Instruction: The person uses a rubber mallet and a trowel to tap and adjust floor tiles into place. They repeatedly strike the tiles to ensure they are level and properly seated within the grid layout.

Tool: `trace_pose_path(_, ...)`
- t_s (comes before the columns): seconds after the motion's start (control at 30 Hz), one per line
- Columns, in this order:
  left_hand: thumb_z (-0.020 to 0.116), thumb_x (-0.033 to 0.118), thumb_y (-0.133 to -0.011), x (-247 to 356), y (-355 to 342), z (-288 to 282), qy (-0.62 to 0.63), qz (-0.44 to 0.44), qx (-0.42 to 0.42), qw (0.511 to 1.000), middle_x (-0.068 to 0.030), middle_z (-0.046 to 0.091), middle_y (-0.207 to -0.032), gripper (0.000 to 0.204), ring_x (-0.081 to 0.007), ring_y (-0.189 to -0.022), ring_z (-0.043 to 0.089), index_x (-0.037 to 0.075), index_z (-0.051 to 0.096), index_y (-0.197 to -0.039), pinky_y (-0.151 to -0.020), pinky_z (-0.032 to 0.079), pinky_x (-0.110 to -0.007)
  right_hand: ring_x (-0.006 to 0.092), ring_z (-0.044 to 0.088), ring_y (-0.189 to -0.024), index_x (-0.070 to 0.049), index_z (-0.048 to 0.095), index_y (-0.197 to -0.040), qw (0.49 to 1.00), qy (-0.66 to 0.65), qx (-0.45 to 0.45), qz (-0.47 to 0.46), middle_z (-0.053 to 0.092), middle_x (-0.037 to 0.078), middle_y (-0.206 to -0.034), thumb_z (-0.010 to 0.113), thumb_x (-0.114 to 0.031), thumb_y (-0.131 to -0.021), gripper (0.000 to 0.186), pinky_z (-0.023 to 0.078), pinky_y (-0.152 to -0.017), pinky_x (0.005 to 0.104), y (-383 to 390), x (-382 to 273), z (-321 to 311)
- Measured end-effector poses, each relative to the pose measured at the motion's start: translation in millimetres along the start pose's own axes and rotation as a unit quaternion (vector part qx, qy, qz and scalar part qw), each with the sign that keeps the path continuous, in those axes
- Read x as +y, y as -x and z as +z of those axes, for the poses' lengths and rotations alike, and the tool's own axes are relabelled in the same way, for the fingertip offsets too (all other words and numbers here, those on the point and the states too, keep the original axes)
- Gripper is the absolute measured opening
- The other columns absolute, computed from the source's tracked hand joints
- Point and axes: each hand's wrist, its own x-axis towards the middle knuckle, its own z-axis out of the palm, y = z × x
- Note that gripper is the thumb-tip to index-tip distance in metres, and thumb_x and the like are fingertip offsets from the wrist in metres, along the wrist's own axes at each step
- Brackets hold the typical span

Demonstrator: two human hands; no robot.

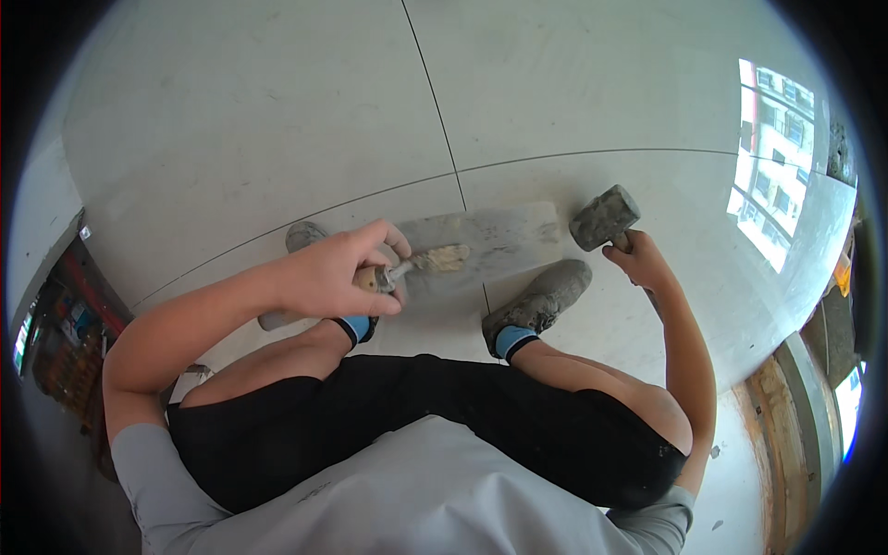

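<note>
My left hand (338,276) is closed round the wooden handle of a plastering trowel (523,239). Its long rectangular metal blade reaches to the right over the pale floor tiles, streaked with grey, and dried mortar coats the stem by the handle. I cannot tell whether the blade touches the floor. On the right, my right hand (645,263) grips a rubber mallet (604,218) by its handle. The dark, dusty mallet head points up and left, just beyond the trowel's far end; most of its handle is hidden by my fingers.
Large glossy tiles (277,102) with thin dark joints cover the floor. My dusty right shoe (546,298) stands below the blade; the left shoe (304,235) is partly behind my hand. Clutter (79,342) lies at the left edge, wooden boards (782,425) at the right.
</note>
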Motion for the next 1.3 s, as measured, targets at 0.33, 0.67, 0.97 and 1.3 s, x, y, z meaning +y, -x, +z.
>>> trace_pose_path(0.33,0.059,0.036,-0.098,-28,-12,-15,0.065,-0.12,0.023,0.99,-0.0016,0.059,-0.075,0.035,-0.0068,-0.054,0.05,0.003,0.059,-0.105,-0.051,0.042,-0.024,0.041,0.058,-0.065,0.006,0.061,-0.078,0.979,0.056,0.161,-0.111,0.062,0.023,-0.07,0.071,-0.024,-0.081,0.031,0.047,-0.063,0.0455,-26,20,17)
trace_pose_path(0.67,0.049,0.05,-0.1,-23,-51,-50,0.032,-0.152,-0.012,0.988,-0.0022,0.053,-0.066,0.046,-0.0083,-0.05,0.051,0.006,0.055,-0.091,-0.047,0.042,-0.025,0.0331,0.058,-0.06,0.007,0.06,-0.08,0.978,-0.025,0.183,-0.102,0.062,0.023,-0.068,0.07,-0.021,-0.081,0.03,0.047,-0.062,0.0431,-35,33,37)
trace_pose_path(0.97,0.048,0.05,-0.1,-26,-67,-63,0.03,-0.178,-0.031,0.983,-0.0027,0.052,-0.066,0.047,-0.0095,-0.048,0.051,0.005,0.057,-0.092,-0.046,0.042,-0.026,0.0287,0.057,-0.06,0.007,0.06,-0.08,0.976,-0.062,0.182,-0.098,0.062,0.021,-0.068,0.071,-0.019,-0.081,0.028,0.048,-0.062,0.0409,-35,32,40)
trace_pose_path(1.3,0.047,0.054,-0.099,0,-78,-84,-0.055,-0.201,-0.068,0.976,-0.0029,0.052,-0.066,0.053,-0.0107,-0.049,0.052,0.002,0.059,-0.098,-0.049,0.044,-0.028,0.0223,0.057,-0.063,0.007,0.061,-0.08,0.977,-0.093,0.175,-0.082,0.064,0.019,-0.071,0.071,-0.018,-0.081,0.027,0.048,-0.063,0.0394,-33,30,43)
